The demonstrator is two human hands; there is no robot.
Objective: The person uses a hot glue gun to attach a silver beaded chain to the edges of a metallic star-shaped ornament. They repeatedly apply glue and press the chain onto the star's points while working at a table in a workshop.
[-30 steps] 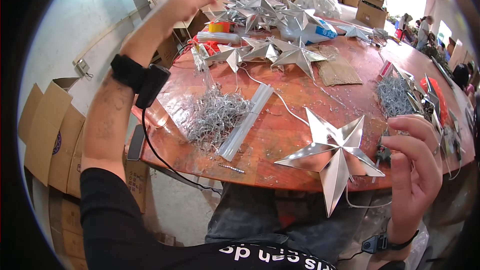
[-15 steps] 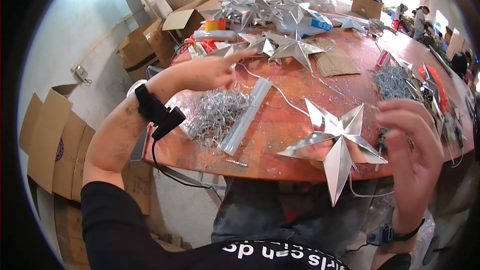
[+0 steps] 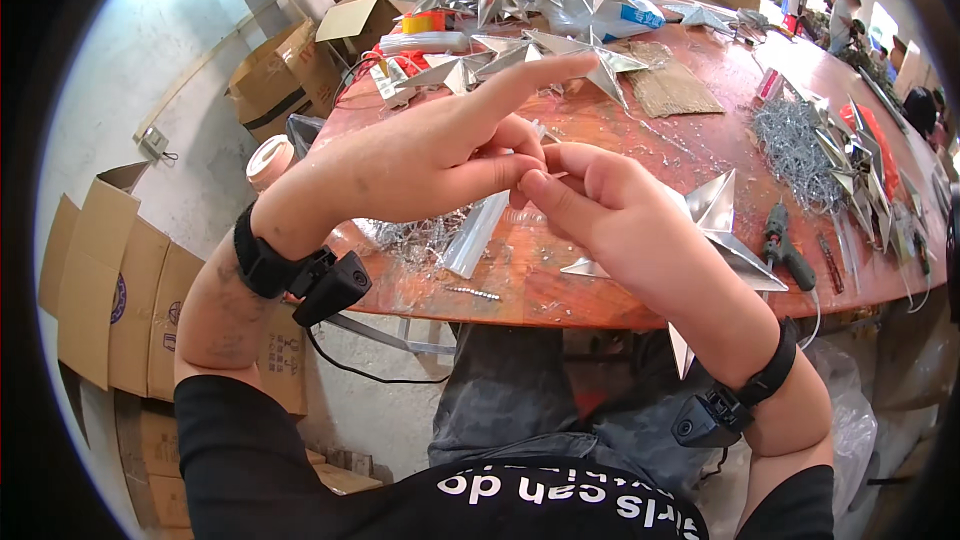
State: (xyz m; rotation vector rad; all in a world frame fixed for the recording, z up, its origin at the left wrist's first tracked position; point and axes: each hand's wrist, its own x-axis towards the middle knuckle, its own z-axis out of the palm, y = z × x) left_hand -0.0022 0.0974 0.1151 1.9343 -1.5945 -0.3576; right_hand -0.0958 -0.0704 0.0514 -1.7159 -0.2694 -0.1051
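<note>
My left hand (image 3: 440, 155) and my right hand (image 3: 615, 195) meet over the middle of the table. Their thumbs and fingers are pressed together at the tips, while the left index finger stretches out to the right. Anything between the fingertips is too small or hidden to make out. A shiny silver star (image 3: 712, 208) lies at the table's near edge, partly covered by my right forearm. Below my left hand are a heap of silver tinsel (image 3: 400, 233) and a clear plastic strip (image 3: 474, 245), both partly hidden. Beyond the hands lie more silver stars (image 3: 455, 75).
A green glue gun (image 3: 788, 248) lies right of the near star. Farther right are more tinsel (image 3: 797, 150) and several silver pieces (image 3: 860, 170). Brown cardboard (image 3: 668, 80) lies flat at the back. Cardboard boxes (image 3: 105, 290) stand on the left. A lidded cup (image 3: 270, 162) is beside my left forearm.
My right hand has swung left from beside the near star to my left hand. My left hand has shifted right, and the fingertips now touch. The glue gun has come into sight.
</note>
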